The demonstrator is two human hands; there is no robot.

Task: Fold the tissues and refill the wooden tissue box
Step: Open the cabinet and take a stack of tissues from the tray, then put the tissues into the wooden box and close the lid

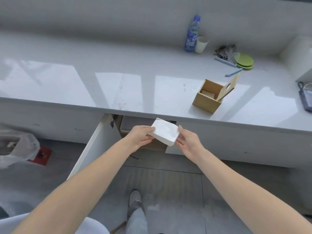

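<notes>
Fingers (pixel 146 141) of left hand (pixel 140 137) and right hand (pixel 190 143) pinch the folded tissue stack (pixel 166 132) between them, an open cabinet door (pixel 94 146) to their left. Beyond them, up on the counter (pixel 152 92) and rightward, stands the open wooden tissue box (pixel 206 100).

A glossy white tabletop (pixel 135 85) runs across the view. Near its back wall a blue-labelled plastic bottle (pixel 191 35) stands upright, with a pale paper cup (pixel 201 44) just beside it. To their right lie a dark crumpled bundle (pixel 225 50), two stacked green plates (pixel 244 61) and two light blue utensils (pixel 233 72). A dark device (pixel 305 98) lies at the right edge. Below, a white cabinet door (pixel 94 146) stands open. A clear plastic bag (pixel 18 147) sits on the grey floor (pixel 168 183) beside a red object (pixel 42 155).
</notes>
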